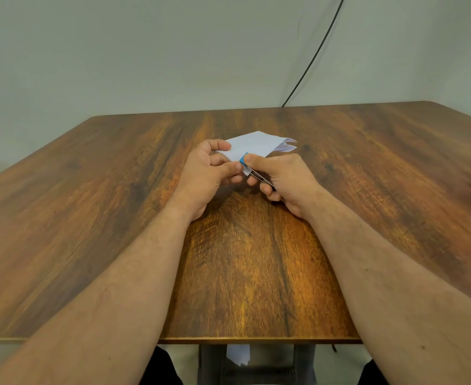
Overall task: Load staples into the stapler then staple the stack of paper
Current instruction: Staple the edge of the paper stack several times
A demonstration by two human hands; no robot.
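Observation:
A small stack of white paper (259, 144) is held above the middle of the wooden table (90, 218). My left hand (209, 173) pinches its near left edge between thumb and fingers. My right hand (281, 179) grips a small blue stapler (244, 158), thumb on top and fingers curled beneath its metal base. The stapler's jaws sit over the paper's near corner. Most of the stapler is hidden by my right hand. The far corners of the sheets fan apart slightly.
A black cable (312, 56) runs down the pale wall to the table's back edge. Below the near table edge, more white paper (238, 354) shows on the floor beside the grey table leg (212, 362).

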